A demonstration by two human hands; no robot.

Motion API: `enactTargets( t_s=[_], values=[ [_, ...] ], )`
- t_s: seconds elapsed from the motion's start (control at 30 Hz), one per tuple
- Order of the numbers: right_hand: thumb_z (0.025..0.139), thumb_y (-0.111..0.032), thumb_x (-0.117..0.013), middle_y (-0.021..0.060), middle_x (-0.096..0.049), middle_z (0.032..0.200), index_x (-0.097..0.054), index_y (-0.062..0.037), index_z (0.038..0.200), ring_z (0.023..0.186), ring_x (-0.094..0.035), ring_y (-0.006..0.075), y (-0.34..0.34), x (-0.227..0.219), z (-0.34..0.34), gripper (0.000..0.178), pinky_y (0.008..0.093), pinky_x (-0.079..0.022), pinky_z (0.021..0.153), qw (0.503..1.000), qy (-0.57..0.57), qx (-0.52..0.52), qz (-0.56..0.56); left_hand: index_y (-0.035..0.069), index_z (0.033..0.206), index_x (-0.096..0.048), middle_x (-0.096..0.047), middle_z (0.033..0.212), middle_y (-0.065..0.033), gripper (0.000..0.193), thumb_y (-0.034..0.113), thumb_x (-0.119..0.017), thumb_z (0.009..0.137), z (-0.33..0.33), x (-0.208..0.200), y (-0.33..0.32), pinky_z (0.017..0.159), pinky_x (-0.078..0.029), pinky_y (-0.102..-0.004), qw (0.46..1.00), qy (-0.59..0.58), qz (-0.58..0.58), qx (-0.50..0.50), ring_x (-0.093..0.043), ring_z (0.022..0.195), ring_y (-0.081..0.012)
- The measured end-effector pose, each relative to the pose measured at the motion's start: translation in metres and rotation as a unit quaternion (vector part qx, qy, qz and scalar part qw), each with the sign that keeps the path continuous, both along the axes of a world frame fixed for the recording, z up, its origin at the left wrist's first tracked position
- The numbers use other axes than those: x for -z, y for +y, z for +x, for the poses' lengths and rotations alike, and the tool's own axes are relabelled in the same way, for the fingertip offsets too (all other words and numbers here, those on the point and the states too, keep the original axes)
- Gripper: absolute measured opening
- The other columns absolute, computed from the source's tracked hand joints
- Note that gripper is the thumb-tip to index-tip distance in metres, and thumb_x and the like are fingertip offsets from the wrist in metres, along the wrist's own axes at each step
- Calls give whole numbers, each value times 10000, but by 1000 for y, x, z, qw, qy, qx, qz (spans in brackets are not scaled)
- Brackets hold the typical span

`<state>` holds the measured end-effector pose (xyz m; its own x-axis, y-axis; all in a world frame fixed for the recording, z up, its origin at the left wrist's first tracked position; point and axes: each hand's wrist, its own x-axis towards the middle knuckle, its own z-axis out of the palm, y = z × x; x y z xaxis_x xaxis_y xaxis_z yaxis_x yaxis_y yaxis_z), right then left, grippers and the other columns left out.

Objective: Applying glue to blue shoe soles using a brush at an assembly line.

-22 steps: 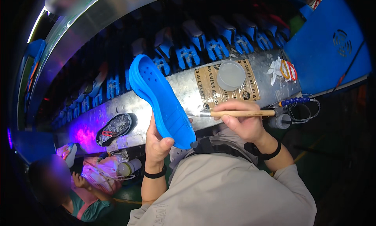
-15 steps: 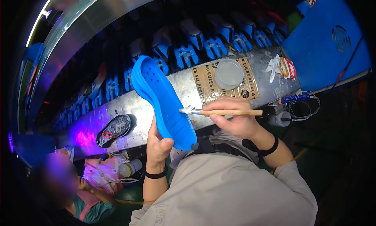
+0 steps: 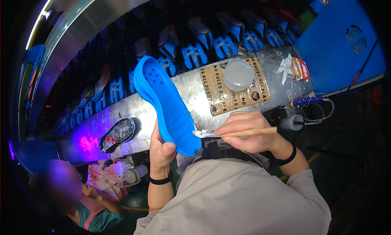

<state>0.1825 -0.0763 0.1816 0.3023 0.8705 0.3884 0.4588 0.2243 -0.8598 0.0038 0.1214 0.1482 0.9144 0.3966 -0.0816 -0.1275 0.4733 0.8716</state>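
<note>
Scuffed silver metal workbench [image 3: 189, 98], set slantwise, dim surroundings. Nearest: long bright-blue moulded shoe sole [image 3: 171, 109], held tilted above the bench's near edge, hollow side exposed, holed end pointed away. Sole is clamped in the left hand [image 3: 163, 151], thumb at its near edge, fingers mostly hidden beneath. Slim wooden-handled brush [image 3: 260, 132] is gripped in the closed right hand [image 3: 250, 131]; white bristles are placed at the sole's right rim, near its lower end. Co-worker's teal sleeve [image 3: 99, 218] is seen lower left. Black shoe sole with whitish coating [image 3: 118, 135] is laid on the bench, left. Clear round plastic tub [image 3: 239, 76] is stood on a printed brown sheet [image 3: 214, 88], right of the blue sole. Beyond: blue holders [image 3: 195, 54], lined up in a row; blue vented panel [image 3: 340, 43] at far right.
</note>
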Motion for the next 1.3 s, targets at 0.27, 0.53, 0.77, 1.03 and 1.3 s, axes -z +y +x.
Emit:
enactTargets(
  t_s=[0.27, 0.53, 0.77, 1.03, 1.3],
  values=[
    [992, -119, -624, 80, -729, 989, -710, 32, 1076, 895, -685, 121, -14, 3, 23, 193, 260, -545, 767, 951, 267, 155, 19, -34, 1513, -299, -580, 1337, -210, 1119, 481, -894, 718, -1, 1, 4, 983, -557, -515, 1000, 6, -8, 7, -662, 1140, -380],
    [965, -144, -665, 14, -686, 795, -721, -6, 1044, 662, -578, 63, -13, 23, 78, 169, 234, -469, 607, 935, 83, 343, -28, -32, 1517, -302, -576, 1347, -214, 1095, 470, -882, 734, -3, 2, 0, 985, -557, -511, 999, 12, -29, 38, -658, 1154, -371],
    [948, -142, -676, -3, -673, 814, -733, -26, 1031, 710, -548, 52, -8, 30, 85, 153, 231, -437, 624, 926, 39, 344, -147, -49, 1499, -314, -590, 1324, -215, 1083, 472, -878, 735, -4, 8, 0, 976, -562, -505, 998, 16, -40, 35, -668, 1134, -362],
    [907, -160, -685, 44, -686, 756, -741, -32, 998, 620, -563, 86, -6, 32, 84, 168, 267, -454, 572, 920, 3, 368, -137, -49, 1498, -316, -586, 1331, -212, 1039, 457, -852, 765, -1, 11, 5, 987, -554, -504, 998, 2, -53, 34, -672, 1123, -355],
    [934, -104, -667, 74, -735, 885, -729, 12, 1024, 810, -662, 106, 2, 14, 46, 159, 269, -525, 696, 956, 118, 263, -54, -35, 1514, -305, -588, 1322, -193, 1054, 464, -852, 765, -3, 10, 9, 997, -549, -499, 997, 2, -71, 36, -676, 1118, -339]
  ],
)
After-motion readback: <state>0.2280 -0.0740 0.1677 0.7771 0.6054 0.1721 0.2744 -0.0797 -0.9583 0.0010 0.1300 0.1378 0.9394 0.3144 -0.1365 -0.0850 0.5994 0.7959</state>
